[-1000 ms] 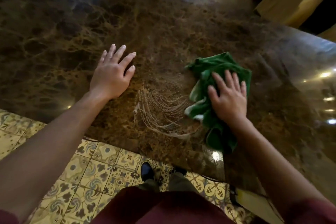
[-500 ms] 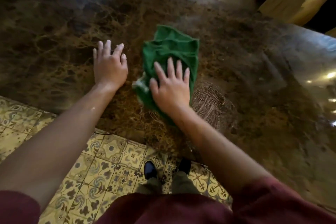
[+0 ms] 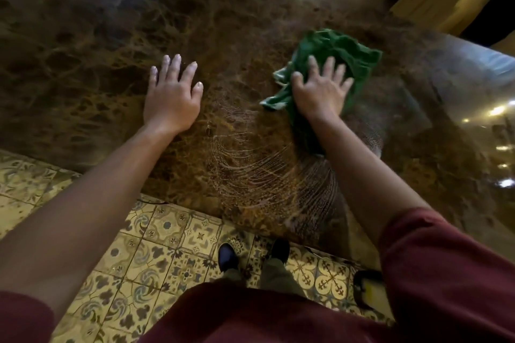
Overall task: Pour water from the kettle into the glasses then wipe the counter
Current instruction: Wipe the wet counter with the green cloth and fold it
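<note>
Only one view is given, so nothing is shared with another. It is taken from the person's head and is pointed forward and steeply down. The counter (image 3: 117,44) is seen from close above and fills most of the top. Both arms are seen reaching out from the bottom corners. The tiled floor (image 3: 172,234) and the shoes (image 3: 227,256) are seen right below. The picture is wide, so the edges are bent.

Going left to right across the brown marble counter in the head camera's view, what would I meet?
Left hand flat on the brown marble counter → curved wet wipe streaks → right hand pressing the crumpled green cloth.
</note>
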A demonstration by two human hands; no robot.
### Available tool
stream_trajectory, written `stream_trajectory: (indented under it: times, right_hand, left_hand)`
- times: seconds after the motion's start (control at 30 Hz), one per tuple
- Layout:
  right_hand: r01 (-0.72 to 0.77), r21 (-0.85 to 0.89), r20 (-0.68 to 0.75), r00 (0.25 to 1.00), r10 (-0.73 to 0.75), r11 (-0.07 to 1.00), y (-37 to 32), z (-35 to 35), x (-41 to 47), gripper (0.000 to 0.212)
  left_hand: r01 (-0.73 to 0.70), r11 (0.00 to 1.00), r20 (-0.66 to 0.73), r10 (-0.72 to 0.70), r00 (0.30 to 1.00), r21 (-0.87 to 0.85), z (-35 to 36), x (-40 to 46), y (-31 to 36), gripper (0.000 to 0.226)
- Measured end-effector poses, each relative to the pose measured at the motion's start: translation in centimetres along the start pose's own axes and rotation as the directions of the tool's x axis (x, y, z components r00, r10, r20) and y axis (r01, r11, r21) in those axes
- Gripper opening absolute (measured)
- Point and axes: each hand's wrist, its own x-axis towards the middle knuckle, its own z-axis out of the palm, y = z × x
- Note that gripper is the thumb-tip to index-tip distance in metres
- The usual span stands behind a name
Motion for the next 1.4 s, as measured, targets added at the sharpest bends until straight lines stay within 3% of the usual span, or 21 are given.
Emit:
stream_trajectory:
  times: [0.13,0.23,0.3,0.37,0.43,0.5,0.6,0.7,0.77,0.83,0.9,0.97,1.03,1.07,1.13,1.2,1.27,1.33,1.37,1.4]
  right_hand:
    - [0.371,-0.023,0.038,0.928,-0.370,0.928,-4.1,2.7,-10.8,0.068]
    - [0.503,-0.019,0.104,0.860,-0.499,0.864,2.8,2.5,-18.4,0.067]
    - [0.344,-0.053,0.084,0.937,-0.340,0.937,9.8,0.9,-17.2,0.072]
    - [0.028,-0.061,0.011,1.000,-0.027,0.998,15.4,-1.1,-13.2,0.081]
    - [-0.180,-0.038,-0.028,0.983,0.179,0.983,17.0,-2.1,-8.5,0.084]
    - [-0.222,-0.020,-0.047,0.974,0.221,0.975,14.6,-1.9,-4.7,0.079]
    - [-0.046,-0.013,-0.022,0.999,0.045,0.999,6.7,-0.6,-3.2,0.074]
    - [0.293,-0.020,0.023,0.956,-0.292,0.956,-1.0,1.6,-8.7,0.071]
    - [0.497,-0.031,0.077,0.866,-0.493,0.867,-1.5,2.6,-14.2,0.068]
    - [0.554,-0.026,0.091,0.830,-0.550,0.832,2.9,2.0,-16.6,0.069]
    - [0.354,-0.039,0.066,0.934,-0.351,0.934,9.4,0.3,-14.3,0.073]
    - [-0.013,-0.059,0.008,1.000,0.014,0.998,15.1,-1.8,-9.7,0.080]
    - [-0.296,-0.011,-0.043,0.954,0.295,0.955,16.9,-3.1,-5.4,0.082]
    - [-0.343,0.015,-0.056,0.938,0.343,0.939,15.4,-3.2,-3.9,0.080]
    - [-0.234,0.022,-0.037,0.971,0.234,0.972,9.1,-1.7,-2.8,0.076]
    - [0.067,0.006,-0.008,0.998,-0.067,0.998,1.1,0.4,-5.3,0.073]
    - [0.373,-0.020,0.053,0.927,-0.371,0.928,-4.4,2.4,-10.2,0.071]
    - [0.539,-0.008,0.096,0.838,-0.536,0.842,-4.2,2.9,-14.0,0.070]
    - [0.554,-0.001,0.090,0.830,-0.551,0.833,-1.9,2.5,-14.2,0.070]
    - [0.493,-0.006,0.067,0.868,-0.492,0.870,1.2,2.1,-13.6,0.071]
  left_hand:
    - [0.005,0.999,-0.015,-0.006,1.000,-0.054,-0.2,-0.2,-0.3,0.055]
    - [0.000,1.000,0.005,0.000,1.000,-0.030,-0.1,-0.4,-0.3,0.057]
    - [-0.002,1.000,0.006,0.002,1.000,-0.004,0.0,-0.7,-0.5,0.059]
    - [-0.018,1.000,0.015,0.018,1.000,0.013,-0.1,-0.5,-0.2,0.062]
    - [-0.019,0.999,0.018,0.018,1.000,0.033,0.0,-0.4,0.0,0.064]
    - [-0.015,0.998,0.021,0.014,1.000,0.054,0.2,-0.3,0.1,0.065]
    - [-0.008,0.999,0.034,0.007,0.999,0.049,0.2,-0.1,0.1,0.064]
    - [0.001,1.000,0.037,-0.001,0.999,0.010,-0.1,-0.3,-0.2,0.061]
    - [-0.002,1.000,0.040,0.003,0.999,-0.004,-0.3,-0.3,-0.4,0.059]
    - [-0.014,1.000,0.047,0.014,0.999,0.000,-0.4,-0.3,-0.6,0.058]
    - [-0.018,1.000,0.043,0.017,0.999,0.014,-0.3,-0.3,-0.5,0.059]
    - [-0.016,1.000,0.035,0.015,0.999,0.020,-0.3,-0.3,-0.2,0.059]
    - [-0.016,0.999,0.037,0.015,0.999,0.031,-0.3,-0.3,0.1,0.060]
    - [-0.017,0.999,0.034,0.016,0.999,0.042,-0.2,-0.2,0.2,0.060]
    - [-0.014,0.999,0.040,0.012,0.999,0.053,-0.1,-0.2,0.3,0.061]
    - [-0.013,1.000,0.052,0.012,0.999,0.027,-0.3,-0.1,0.1,0.060]
    - [-0.009,1.000,0.068,0.008,0.998,0.015,-0.4,0.0,-0.3,0.059]
    - [-0.008,0.999,0.105,0.004,0.994,0.032,-0.6,0.1,-0.6,0.059]
    - [-0.003,0.999,0.114,0.000,0.994,0.032,-0.6,0.1,-0.7,0.059]
    - [-0.007,1.000,0.113,0.004,0.994,0.030,-0.6,0.0,-0.6,0.059]
